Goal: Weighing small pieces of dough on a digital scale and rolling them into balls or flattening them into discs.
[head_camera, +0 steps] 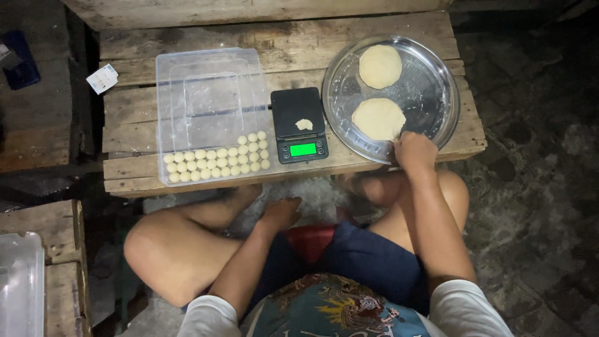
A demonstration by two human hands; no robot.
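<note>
My right hand (414, 151) rests on the near rim of a round metal tray (437, 118), its fingers touching the edge of the nearer flat dough disc (377, 118). A second dough disc (380, 66) lies farther back on the tray. My left hand (282, 212) hangs low between my knees, below the table edge, fingers curled with nothing visibly in them. A small black digital scale (299, 123) with a lit green display holds a small piece of dough (304, 124). A clear plastic tray (209, 112) holds several small dough balls (215, 161) in rows along its near side.
Everything sits on a low table of rough wooden planks (284, 56). A small white packet (102, 78) lies at its left end. Another wooden bench with a clear container (20, 281) stands at lower left. The floor at right is dark, rough stone.
</note>
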